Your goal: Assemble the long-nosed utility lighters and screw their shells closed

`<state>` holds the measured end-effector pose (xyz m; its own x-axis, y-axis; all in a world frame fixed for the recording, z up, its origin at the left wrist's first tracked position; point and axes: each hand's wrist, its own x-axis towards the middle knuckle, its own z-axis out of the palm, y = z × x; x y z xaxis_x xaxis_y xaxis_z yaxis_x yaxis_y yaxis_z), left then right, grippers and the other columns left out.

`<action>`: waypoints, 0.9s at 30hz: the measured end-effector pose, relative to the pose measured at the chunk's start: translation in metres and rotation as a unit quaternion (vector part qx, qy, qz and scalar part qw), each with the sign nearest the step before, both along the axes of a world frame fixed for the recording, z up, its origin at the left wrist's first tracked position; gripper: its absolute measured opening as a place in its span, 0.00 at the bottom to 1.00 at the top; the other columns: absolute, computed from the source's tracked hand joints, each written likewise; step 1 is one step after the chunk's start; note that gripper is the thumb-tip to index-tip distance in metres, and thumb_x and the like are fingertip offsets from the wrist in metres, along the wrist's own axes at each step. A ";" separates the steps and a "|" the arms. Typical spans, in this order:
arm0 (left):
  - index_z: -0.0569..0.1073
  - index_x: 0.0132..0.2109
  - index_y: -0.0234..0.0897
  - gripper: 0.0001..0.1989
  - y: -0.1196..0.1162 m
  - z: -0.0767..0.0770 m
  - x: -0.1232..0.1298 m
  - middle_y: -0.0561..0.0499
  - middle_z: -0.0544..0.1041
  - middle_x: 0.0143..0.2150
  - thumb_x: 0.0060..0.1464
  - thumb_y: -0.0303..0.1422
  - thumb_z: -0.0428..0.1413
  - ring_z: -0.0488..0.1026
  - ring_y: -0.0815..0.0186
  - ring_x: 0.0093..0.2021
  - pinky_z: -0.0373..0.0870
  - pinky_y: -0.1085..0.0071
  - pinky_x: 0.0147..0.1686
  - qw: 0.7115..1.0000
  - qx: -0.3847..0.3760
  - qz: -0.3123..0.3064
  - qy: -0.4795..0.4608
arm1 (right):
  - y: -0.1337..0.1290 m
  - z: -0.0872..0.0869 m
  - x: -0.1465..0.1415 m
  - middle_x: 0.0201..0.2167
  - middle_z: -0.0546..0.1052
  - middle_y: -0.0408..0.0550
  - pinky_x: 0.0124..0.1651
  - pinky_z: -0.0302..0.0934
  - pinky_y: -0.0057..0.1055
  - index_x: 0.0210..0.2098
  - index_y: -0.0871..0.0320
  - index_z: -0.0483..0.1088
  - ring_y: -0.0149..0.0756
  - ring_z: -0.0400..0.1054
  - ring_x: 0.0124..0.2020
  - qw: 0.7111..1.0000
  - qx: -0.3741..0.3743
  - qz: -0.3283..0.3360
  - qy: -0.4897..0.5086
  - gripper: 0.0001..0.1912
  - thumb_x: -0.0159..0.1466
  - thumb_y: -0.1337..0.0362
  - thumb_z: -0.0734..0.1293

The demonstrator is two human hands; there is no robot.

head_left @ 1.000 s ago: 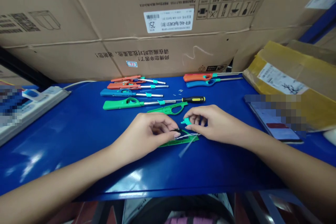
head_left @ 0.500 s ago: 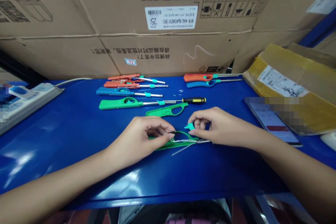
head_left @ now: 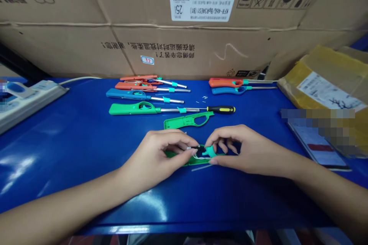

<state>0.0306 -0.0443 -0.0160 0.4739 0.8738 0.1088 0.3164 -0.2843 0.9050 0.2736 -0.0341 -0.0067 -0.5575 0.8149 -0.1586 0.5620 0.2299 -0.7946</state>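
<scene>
My left hand [head_left: 169,151] pinches a small black part [head_left: 197,148] with white wires above an open green lighter shell [head_left: 191,162] on the blue table. Close on its right, my right hand [head_left: 232,147] holds a teal trigger piece [head_left: 211,151] between thumb and forefinger, over the same shell. A thin clear tube [head_left: 201,167] lies just in front. Behind the hands rests the other green shell half [head_left: 186,121]. The shell's right end is hidden under my right hand.
Green [head_left: 132,109], blue [head_left: 126,94] and orange lighters [head_left: 135,85] lie behind at left, with a screwdriver [head_left: 222,110] beside them. More lighters [head_left: 227,83] are at back right. A phone [head_left: 319,147], yellow package [head_left: 319,72] and power strip [head_left: 28,101] flank them; a cardboard box [head_left: 138,34] stands behind.
My right hand has brought the teal piece down over the green shell, near the black part in my left hand. The whole view has shifted slightly.
</scene>
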 end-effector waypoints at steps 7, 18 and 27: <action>0.82 0.38 0.36 0.03 -0.004 0.001 0.005 0.53 0.83 0.33 0.56 0.28 0.63 0.79 0.73 0.31 0.75 0.84 0.32 0.998 -0.040 0.017 -0.036 | -0.007 -0.002 -0.007 0.24 0.67 0.36 0.27 0.55 0.24 0.41 0.53 0.77 0.26 0.59 0.26 0.999 -0.011 -0.013 0.028 0.11 0.60 0.58 0.75; 0.83 0.37 0.38 0.04 -0.006 0.001 0.011 0.53 0.85 0.35 0.52 0.27 0.66 0.83 0.68 0.35 0.81 0.79 0.36 0.976 -0.156 0.069 -0.133 | -0.017 -0.009 -0.012 0.29 0.74 0.40 0.32 0.59 0.25 0.42 0.54 0.77 0.27 0.64 0.28 0.987 0.154 -0.008 0.038 0.06 0.65 0.64 0.71; 0.84 0.37 0.37 0.05 -0.002 0.001 0.010 0.52 0.86 0.36 0.50 0.28 0.67 0.84 0.65 0.36 0.82 0.77 0.38 0.969 -0.193 0.075 -0.137 | -0.018 -0.012 -0.015 0.29 0.74 0.40 0.32 0.60 0.26 0.43 0.54 0.77 0.28 0.65 0.28 0.983 0.179 -0.023 0.033 0.07 0.65 0.65 0.71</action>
<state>0.0406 -0.0463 -0.0149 0.3374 0.9316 -0.1351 0.0604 0.1219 0.9907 0.2584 -0.0522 -0.0186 -0.5188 0.8361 0.1784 0.5274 0.4773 -0.7029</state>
